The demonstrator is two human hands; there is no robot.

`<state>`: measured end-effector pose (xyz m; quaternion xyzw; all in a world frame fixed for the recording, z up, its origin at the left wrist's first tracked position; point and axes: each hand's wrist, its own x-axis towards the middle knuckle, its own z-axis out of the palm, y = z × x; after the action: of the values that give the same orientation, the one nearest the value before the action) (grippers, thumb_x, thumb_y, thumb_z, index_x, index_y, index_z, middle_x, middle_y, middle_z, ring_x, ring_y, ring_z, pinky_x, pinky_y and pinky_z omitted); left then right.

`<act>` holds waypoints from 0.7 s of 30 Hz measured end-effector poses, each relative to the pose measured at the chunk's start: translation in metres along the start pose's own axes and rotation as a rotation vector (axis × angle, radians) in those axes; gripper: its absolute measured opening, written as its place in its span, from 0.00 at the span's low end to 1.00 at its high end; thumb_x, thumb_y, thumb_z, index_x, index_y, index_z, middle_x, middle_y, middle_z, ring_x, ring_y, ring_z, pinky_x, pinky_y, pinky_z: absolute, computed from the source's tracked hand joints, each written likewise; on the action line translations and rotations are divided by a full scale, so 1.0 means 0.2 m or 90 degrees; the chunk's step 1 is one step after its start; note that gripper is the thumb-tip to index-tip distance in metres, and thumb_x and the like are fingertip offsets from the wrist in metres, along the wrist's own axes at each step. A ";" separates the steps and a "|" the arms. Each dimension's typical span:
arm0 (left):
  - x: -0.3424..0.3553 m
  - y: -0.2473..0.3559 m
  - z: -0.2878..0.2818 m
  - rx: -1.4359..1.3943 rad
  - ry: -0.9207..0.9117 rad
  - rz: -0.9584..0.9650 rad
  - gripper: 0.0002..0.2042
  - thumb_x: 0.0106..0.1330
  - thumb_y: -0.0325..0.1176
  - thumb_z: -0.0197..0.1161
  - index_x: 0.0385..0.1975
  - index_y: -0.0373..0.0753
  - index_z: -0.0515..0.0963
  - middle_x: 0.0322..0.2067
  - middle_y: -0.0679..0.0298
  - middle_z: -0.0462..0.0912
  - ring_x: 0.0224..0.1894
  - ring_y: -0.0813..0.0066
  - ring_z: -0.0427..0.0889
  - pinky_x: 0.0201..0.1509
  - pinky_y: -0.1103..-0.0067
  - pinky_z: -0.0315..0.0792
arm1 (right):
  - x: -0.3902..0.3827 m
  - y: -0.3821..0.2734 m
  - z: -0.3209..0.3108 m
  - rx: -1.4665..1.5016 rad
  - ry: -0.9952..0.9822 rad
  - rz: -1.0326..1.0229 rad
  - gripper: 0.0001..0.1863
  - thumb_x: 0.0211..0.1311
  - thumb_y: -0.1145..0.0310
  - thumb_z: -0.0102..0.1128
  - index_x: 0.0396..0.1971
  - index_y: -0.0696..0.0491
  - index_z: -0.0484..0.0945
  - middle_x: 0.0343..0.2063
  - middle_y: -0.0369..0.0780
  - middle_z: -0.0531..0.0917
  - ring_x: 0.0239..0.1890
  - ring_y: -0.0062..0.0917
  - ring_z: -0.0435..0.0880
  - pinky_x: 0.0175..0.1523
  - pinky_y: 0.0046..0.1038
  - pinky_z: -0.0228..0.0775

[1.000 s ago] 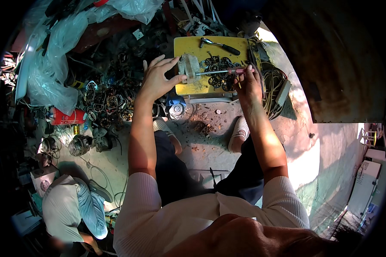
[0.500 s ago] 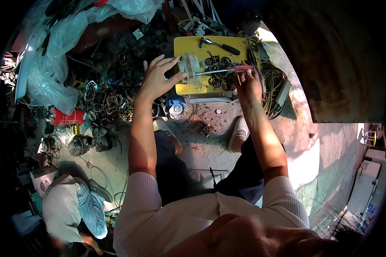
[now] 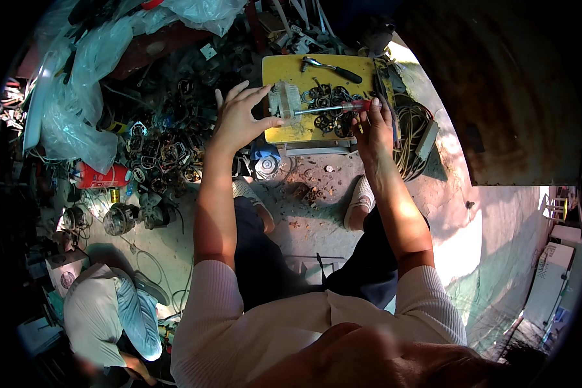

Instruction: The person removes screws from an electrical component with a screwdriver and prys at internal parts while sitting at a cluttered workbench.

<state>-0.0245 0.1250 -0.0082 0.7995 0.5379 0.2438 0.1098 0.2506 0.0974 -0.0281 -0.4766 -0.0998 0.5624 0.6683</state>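
A grey, finned metal part (image 3: 284,100), like a small motor housing, rests on the left side of a yellow board (image 3: 281,134). My left hand (image 3: 239,123) braces it, thumb at its near edge and index finger at its far corner, the other fingers spread. In my right hand (image 3: 374,126) is a screwdriver (image 3: 317,110) with a red handle, held by the handle end between thumb and fingers. Its shaft lies level and meets the right side of the finned part; the tip is hidden there. Several dark ring-shaped parts (image 3: 326,97) lie under and around the shaft.
A ratchet wrench (image 3: 333,68) lies at the board's far edge. Coiled cable (image 3: 410,142) sits right of it. Heaped motor parts (image 3: 171,152) and a red container (image 3: 100,176) fill the left. Another person (image 3: 103,310) bends down at lower left. A large panel (image 3: 498,97) stands at right.
My right hand's grip on the screwdriver has shifted toward the handle's end, uncovering more of the handle. The left hand and the finned part have barely moved.
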 end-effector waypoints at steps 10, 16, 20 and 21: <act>0.00 0.07 -0.02 0.035 0.006 -0.012 0.37 0.41 0.57 0.73 0.53 0.44 0.77 0.51 0.59 0.78 0.64 0.62 0.63 0.70 0.51 0.36 | 0.06 -0.05 -0.03 -0.006 -0.049 -0.017 0.19 0.68 0.62 0.54 0.57 0.43 0.67 0.45 0.29 0.76 0.47 0.15 0.73 0.48 0.25 0.66; 0.01 -0.01 0.02 -0.043 -0.010 0.004 0.38 0.45 0.61 0.69 0.55 0.44 0.75 0.53 0.59 0.76 0.65 0.61 0.61 0.69 0.49 0.35 | 0.11 -0.03 -0.08 -0.002 -0.078 -0.025 0.21 0.67 0.60 0.55 0.59 0.44 0.66 0.44 0.29 0.76 0.47 0.15 0.74 0.48 0.24 0.66; 0.00 -0.04 0.02 -0.059 -0.022 -0.004 0.38 0.47 0.62 0.68 0.56 0.45 0.75 0.54 0.59 0.76 0.65 0.60 0.61 0.69 0.49 0.35 | 0.07 -0.02 -0.04 0.014 -0.039 -0.015 0.20 0.67 0.63 0.55 0.57 0.44 0.67 0.40 0.30 0.78 0.40 0.16 0.77 0.44 0.25 0.69; 0.00 -0.04 0.01 -0.059 -0.026 -0.004 0.37 0.47 0.62 0.67 0.56 0.45 0.75 0.54 0.59 0.76 0.65 0.60 0.61 0.69 0.49 0.35 | 0.05 -0.02 -0.02 0.008 -0.018 -0.011 0.18 0.68 0.64 0.54 0.56 0.44 0.68 0.38 0.32 0.79 0.38 0.16 0.77 0.43 0.26 0.71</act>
<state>-0.0290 0.1289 -0.0133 0.7968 0.5261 0.2517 0.1582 0.2598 0.1040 -0.0303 -0.4637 -0.1094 0.5640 0.6745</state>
